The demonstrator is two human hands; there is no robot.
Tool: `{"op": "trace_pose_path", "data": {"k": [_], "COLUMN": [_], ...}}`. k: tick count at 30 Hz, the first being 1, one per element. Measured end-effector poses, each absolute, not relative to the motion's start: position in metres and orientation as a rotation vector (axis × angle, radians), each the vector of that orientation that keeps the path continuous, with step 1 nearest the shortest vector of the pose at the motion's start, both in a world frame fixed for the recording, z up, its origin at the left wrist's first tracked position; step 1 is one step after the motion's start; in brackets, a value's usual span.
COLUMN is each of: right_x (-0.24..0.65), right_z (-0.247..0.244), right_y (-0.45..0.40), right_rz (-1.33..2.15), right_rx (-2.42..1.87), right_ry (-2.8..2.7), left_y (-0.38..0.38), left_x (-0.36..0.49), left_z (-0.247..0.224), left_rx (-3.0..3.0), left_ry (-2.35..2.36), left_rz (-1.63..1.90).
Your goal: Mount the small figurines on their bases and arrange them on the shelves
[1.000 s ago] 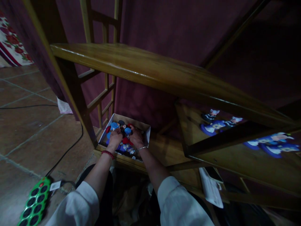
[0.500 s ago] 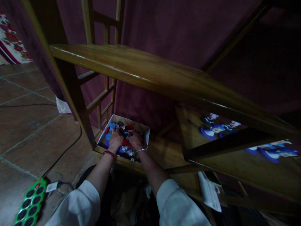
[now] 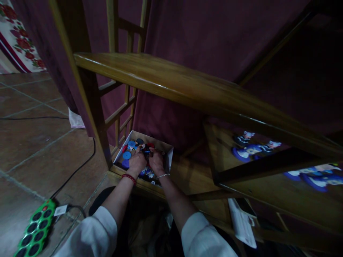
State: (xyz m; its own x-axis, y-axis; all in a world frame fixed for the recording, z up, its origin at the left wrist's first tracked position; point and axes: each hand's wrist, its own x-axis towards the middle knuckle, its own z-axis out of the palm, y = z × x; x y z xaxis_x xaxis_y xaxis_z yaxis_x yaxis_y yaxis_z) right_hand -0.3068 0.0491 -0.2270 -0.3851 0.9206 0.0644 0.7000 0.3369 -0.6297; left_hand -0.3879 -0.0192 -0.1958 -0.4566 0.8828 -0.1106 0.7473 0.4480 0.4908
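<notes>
A shallow white cardboard box [image 3: 170, 157] sits on the bottom shelf, filled with small colourful figurines [image 3: 147, 173] and round bases in blue, red and black. Both my hands reach into it. My left hand [image 3: 137, 162], with a red bead bracelet, has its fingers curled over the middle of the pile. Close beside it my right hand [image 3: 156, 160], wearing a thin silver bracelet, is bent inward. A small dark and blue piece [image 3: 147, 151] shows between the fingertips of both hands; its kind is too dim to make out. A blue round base [image 3: 127, 155] lies left of my left hand.
A wooden shelf board [image 3: 171, 76] crosses above the box, with a lattice side frame [image 3: 118, 114] at left. Several figurines on blue bases [image 3: 248, 151] stand on shelves at right. A green power strip [image 3: 36, 228] with a cable lies on the tiled floor [image 3: 32, 150].
My left hand has moved slightly inward toward my right hand, and its fingers are more curled. The whole view has shifted a little, so things appear further right.
</notes>
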Motion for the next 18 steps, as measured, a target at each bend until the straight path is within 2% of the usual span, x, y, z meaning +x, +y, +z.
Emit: {"op": "trace_pose_path", "data": {"k": [9, 18], "right_x": [-0.312, -0.318], "right_z": [-0.213, -0.227], "right_y": [0.041, 0.054], "right_rz": [0.691, 0.796], "right_rx": [-1.145, -1.146], "right_ry": [-2.374, -2.344], "left_y": [-0.021, -0.018], "left_x": [-0.389, -0.396], "left_z": [-0.193, -0.197], "left_rx": [1.441, 1.534], "left_ry": [2.276, 2.169], "left_rz": [0.584, 0.613]}}
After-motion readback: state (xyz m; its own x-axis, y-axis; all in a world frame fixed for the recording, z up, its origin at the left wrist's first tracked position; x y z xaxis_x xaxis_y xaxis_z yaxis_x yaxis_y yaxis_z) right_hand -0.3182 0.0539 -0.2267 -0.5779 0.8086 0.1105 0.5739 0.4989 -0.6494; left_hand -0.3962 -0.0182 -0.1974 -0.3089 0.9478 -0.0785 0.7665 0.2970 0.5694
